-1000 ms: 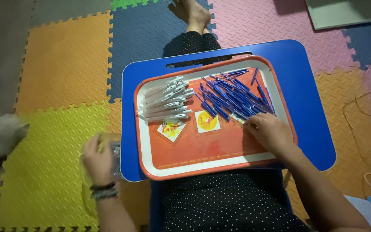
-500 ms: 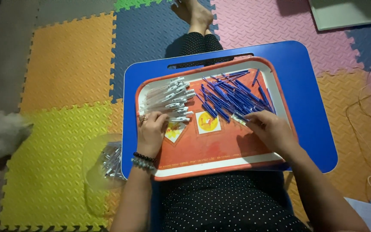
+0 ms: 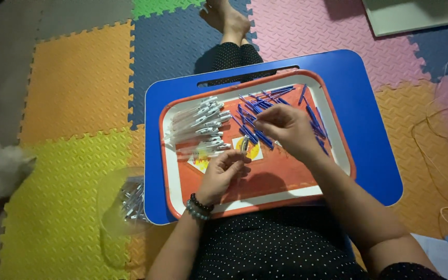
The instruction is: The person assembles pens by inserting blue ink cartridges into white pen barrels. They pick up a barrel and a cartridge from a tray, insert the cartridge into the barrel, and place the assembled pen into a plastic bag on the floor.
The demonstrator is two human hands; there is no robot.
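Your left hand (image 3: 223, 173) sits at about 7 o'clock on the orange plastic tray with the white rim (image 3: 286, 194), fingers pinched narrow on a thin clear plastic pen barrel (image 3: 244, 145) held roughly upright above the yellow picture in the tray's middle. Your right hand (image 3: 286, 129) is at the tray's centre, just right of that barrel, fingers curled close together over the heap of slim blue pen refills (image 3: 252, 111); you look to be nipping one, but the picture is too small to tell for sure.

The refills spread from 12 to 3 o'clock on the tray. The row of clear-and-white pen barrels (image 3: 200, 124) lies at 9 to 10 o'clock, side by side. The tray rests on a blue plastic lap table (image 3: 374, 155) across your legs. A clear plastic bag with more pens (image 3: 128, 202) lies on the yellow foam mat (image 3: 53, 207), at 8 o'clock off the table's edge.

Handling, by my read: barrels and refills are very light, stiff, smooth and likely to roll or slip. Refills look thin enough to bend, so grip near mid-length with fingertips. Hold the barrel around its middle, open end kept free.
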